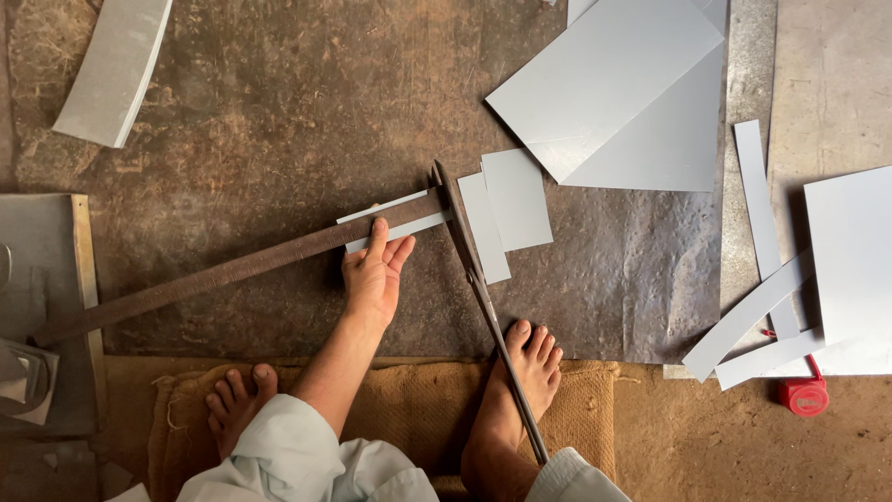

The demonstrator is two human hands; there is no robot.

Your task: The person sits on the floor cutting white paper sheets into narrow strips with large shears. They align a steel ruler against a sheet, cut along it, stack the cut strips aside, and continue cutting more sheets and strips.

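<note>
My left hand (374,274) lies palm down on the dark metal floor plate (279,112), its fingers pinching a narrow grey metal strip (401,212). The index finger reaches up onto the long upper arm of a large pair of shears (232,270). That arm runs from the far left up to the pivot (439,181). The other shear arm (492,321) slants down to the right, and my right foot (520,390) rests against it. Cut grey pieces (511,209) lie just right of the pivot. My right hand is out of view.
Large grey metal sheets (623,84) lie at the upper right, with long strips (757,307) and another sheet (850,260) at the right. A red tape measure (804,395) sits on the floor. A curved sheet (116,70) lies at the upper left. My left foot (237,400) rests on burlap (409,409).
</note>
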